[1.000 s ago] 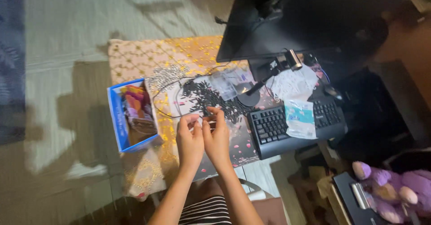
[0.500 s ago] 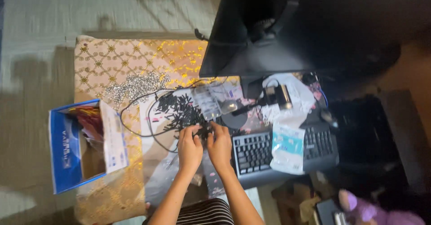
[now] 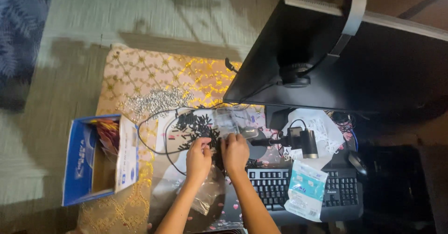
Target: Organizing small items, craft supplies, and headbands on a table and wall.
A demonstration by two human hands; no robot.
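Note:
My left hand (image 3: pixel 198 158) and my right hand (image 3: pixel 234 152) rest side by side on a pile of small black pieces (image 3: pixel 193 127) spread on the table. The fingertips of both hands pinch into the near edge of the pile; whether either holds a piece is too small to tell. A clear plastic bag (image 3: pixel 206 197) lies under my left wrist. Another small clear packet (image 3: pixel 226 122) sits just beyond my right hand.
A blue open cardboard box (image 3: pixel 99 159) stands at the left on a gold-patterned cloth (image 3: pixel 154 75). A heap of small silver pieces (image 3: pixel 156 100), a thin black cable (image 3: pixel 151 140), a black keyboard (image 3: pixel 303 192) with a white packet (image 3: pixel 305 190), a webcam (image 3: pixel 303 140) and a monitor back (image 3: pixel 326 61) surround the hands.
The view has shifted as my head moved; the box now appears further left. My hands went from raised together above the table down onto the black pieces.

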